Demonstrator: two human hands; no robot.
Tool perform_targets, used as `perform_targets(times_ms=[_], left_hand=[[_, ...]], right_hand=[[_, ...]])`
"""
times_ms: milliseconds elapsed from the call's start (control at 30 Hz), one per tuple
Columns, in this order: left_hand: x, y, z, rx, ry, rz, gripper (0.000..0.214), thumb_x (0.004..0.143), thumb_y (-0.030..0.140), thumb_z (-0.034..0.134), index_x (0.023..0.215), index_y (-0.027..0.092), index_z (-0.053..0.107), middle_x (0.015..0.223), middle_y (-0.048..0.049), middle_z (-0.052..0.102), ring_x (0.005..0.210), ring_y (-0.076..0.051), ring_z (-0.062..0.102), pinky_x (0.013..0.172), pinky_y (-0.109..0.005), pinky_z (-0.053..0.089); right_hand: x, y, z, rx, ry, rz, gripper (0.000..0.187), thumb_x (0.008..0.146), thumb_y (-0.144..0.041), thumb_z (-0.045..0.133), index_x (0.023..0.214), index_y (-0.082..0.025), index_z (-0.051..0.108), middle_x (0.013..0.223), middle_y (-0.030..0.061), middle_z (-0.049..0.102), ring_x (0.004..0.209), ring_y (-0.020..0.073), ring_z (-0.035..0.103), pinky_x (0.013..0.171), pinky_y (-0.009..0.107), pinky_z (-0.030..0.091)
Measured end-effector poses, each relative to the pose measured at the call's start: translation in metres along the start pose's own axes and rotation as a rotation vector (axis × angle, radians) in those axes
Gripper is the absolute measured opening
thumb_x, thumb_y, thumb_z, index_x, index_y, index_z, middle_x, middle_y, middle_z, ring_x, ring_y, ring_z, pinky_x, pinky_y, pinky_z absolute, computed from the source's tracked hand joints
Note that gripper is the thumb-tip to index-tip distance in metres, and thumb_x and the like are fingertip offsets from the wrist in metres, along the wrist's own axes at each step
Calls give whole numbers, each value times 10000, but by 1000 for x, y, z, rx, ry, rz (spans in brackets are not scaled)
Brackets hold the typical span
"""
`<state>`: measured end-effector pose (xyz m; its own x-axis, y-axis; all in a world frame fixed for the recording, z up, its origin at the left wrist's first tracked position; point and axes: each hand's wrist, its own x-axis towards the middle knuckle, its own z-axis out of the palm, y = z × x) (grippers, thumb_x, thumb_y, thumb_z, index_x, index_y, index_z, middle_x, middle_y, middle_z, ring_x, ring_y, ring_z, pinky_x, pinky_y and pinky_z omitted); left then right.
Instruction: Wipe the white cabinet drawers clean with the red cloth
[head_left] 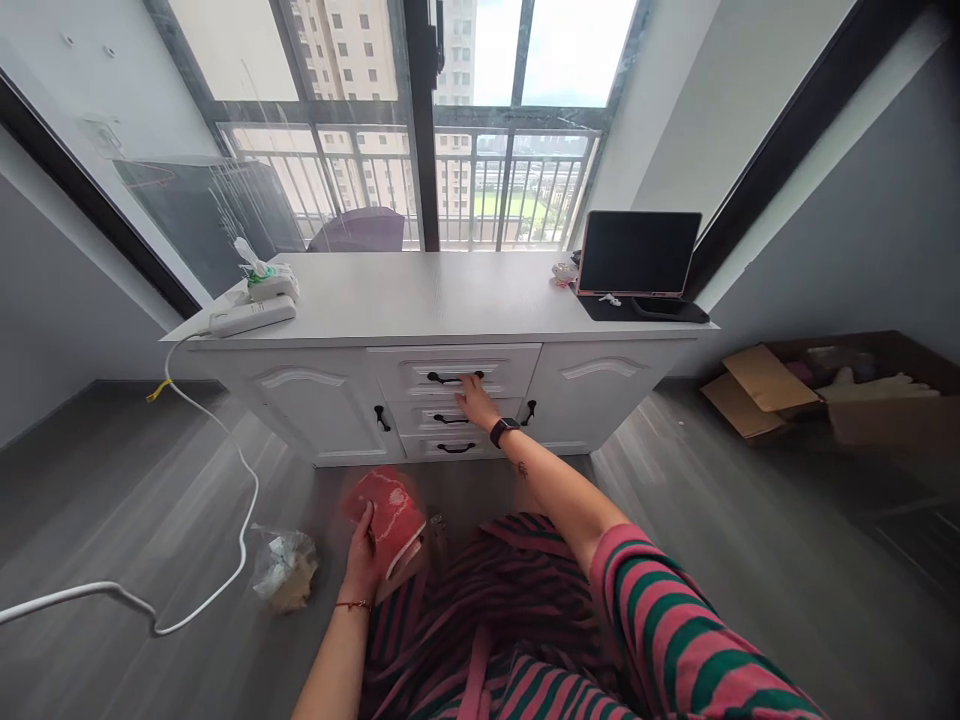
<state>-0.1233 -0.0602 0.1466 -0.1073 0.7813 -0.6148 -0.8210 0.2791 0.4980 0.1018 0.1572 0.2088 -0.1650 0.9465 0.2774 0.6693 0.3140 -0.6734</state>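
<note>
My right hand (474, 398) reaches out to the white cabinet (450, 300), its fingers curled at the black handle (454, 378) of the top drawer (450, 368). A black watch sits on that wrist. My left hand (363, 560) is low near my lap and grips a red booklet (386, 512) by its lower edge. Two more drawers with black handles lie below the top one, all closed.
On the cabinet top are a white power strip (251, 316), a wipes pack (262, 280) and a dark tablet (637, 255) on a stand. A white cable (225, 440) trails over the floor. A plastic bag (285, 570) lies at left; an open cardboard box (817, 385) sits at right.
</note>
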Motion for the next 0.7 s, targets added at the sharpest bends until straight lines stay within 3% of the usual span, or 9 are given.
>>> perform_targets(times_ms=[167, 433, 633, 700], left_hand=[[-4, -3, 3, 176, 38, 123, 472, 832, 185, 677, 1290, 248, 581, 883, -32, 784, 750, -222, 753, 762, -358, 612], [0, -7, 7, 280, 71, 61, 470, 779, 148, 725, 1228, 176, 588, 784, -67, 772, 649, -239, 741, 625, -337, 609], [-23, -14, 6, 249, 53, 168, 625, 702, 40, 750, 1259, 269, 579, 924, -13, 780, 832, -224, 749, 769, -305, 601], [-38, -19, -1, 251, 39, 105, 662, 698, 52, 748, 1293, 280, 569, 942, -26, 782, 928, -274, 734, 815, -361, 604]], right_hand=[[-23, -3, 16, -26, 16, 40, 496, 858, -118, 475, 1353, -118, 442, 1392, 192, 414, 1069, 236, 583, 882, 392, 513], [-89, -16, 27, -21, 71, 30, 528, 856, -118, 460, 1382, -125, 412, 1450, 185, 377, 1221, 270, 525, 958, 417, 498], [-127, -34, 20, -5, 55, 64, 535, 861, -129, 460, 1394, -164, 418, 1449, 173, 409, 1188, 281, 564, 896, 434, 545], [-138, -37, 17, -6, 43, 60, 537, 860, -125, 461, 1394, -168, 421, 1441, 167, 423, 1179, 281, 576, 901, 445, 547]])
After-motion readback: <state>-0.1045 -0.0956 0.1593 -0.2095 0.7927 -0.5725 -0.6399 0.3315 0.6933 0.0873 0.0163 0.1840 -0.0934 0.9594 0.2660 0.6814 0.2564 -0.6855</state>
